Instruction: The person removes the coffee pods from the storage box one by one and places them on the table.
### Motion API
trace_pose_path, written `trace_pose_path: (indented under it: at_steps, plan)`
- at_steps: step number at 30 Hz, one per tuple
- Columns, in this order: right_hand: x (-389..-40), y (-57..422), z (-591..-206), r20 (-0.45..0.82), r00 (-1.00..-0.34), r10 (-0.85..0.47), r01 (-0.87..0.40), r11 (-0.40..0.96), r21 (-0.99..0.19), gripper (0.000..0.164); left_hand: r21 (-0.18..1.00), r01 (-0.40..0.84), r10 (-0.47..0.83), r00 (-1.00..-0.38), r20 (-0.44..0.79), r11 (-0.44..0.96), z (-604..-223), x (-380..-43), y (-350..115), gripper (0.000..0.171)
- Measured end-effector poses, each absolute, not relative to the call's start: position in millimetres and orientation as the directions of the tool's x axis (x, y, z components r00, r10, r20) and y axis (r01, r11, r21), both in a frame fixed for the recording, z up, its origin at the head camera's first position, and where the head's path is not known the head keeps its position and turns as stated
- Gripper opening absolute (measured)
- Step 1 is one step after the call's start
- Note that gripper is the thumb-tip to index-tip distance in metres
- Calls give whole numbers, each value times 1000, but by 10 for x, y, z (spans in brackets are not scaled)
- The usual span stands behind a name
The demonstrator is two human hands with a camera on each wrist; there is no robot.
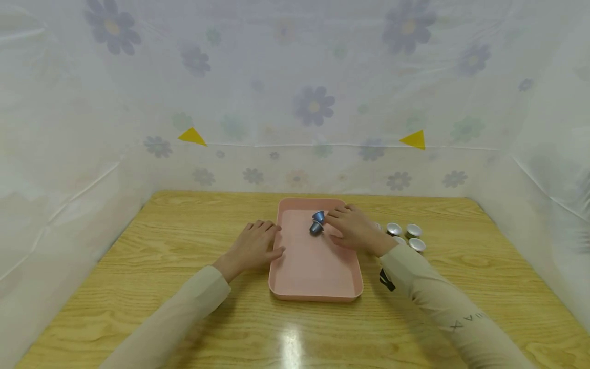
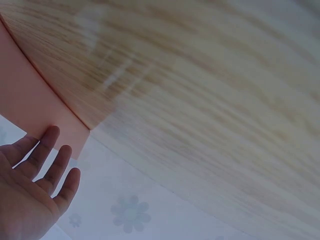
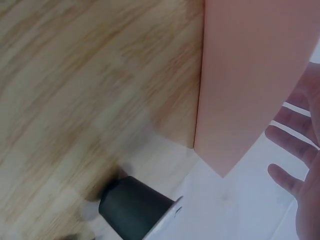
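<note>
A pink tray (image 1: 315, 271) lies on the table, with two dark blue coffee capsules, one (image 1: 318, 217) behind the other (image 1: 316, 228), tipped over and close together near its far end. My left hand (image 1: 255, 243) is at the tray's left rim, fingers loosely extended; in the left wrist view several fingertips lie against the pink wall. Over the tray's right side is my right hand (image 1: 352, 228), its thumb and fingers apart beside the capsules. Whether a fingertip touches the farther capsule I cannot tell.
Several more capsules (image 1: 414, 230) with silver lids stand upright on the table right of the tray, some partly hidden by my right wrist. One dark capsule (image 3: 135, 207) shows close up beside the tray wall. A flower-patterned curtain (image 1: 276, 77) surrounds the wooden table (image 1: 207, 328).
</note>
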State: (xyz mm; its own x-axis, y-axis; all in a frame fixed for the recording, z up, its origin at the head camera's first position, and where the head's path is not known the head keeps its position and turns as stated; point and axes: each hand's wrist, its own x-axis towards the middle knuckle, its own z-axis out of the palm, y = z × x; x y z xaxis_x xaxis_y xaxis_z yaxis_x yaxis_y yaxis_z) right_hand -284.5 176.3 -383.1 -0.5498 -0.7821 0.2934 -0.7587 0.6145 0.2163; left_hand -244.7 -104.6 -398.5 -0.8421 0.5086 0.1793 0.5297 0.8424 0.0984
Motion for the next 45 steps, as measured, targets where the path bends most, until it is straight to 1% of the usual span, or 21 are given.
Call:
trace_pose_path:
  at_steps: [8, 13, 17, 29, 38, 45]
  plan:
    - [-2919, 1687, -3856, 349, -479, -806, -793, 567, 222, 36, 100, 531, 509, -841, 183, 841, -3988, -2449, -1044, 51]
    - [-2953, 1643, -3864, 360, -464, -809, -803, 556, 215, 35, 96, 526, 505, -845, 176, 845, -3988, -2451, -1041, 52]
    - [-2975, 1621, -3873, 347, -475, -809, -791, 565, 235, 34, 96, 527, 506, -844, 179, 845, -3991, -2451, -1042, 52]
    - [-3012, 1519, -3939, 249, -551, -796, -735, 605, 305, 27, 99, 530, 508, -841, 187, 842, -4010, -2452, -1056, 51]
    - [-3013, 1493, -3958, 237, -546, -803, -751, 595, 285, 28, 94, 534, 511, -838, 192, 840, -4007, -2452, -1056, 51]
    - [-3017, 1477, -3978, 234, -558, -796, -758, 604, 247, 24, 96, 537, 513, -835, 198, 838, -4000, -2447, -1055, 51]
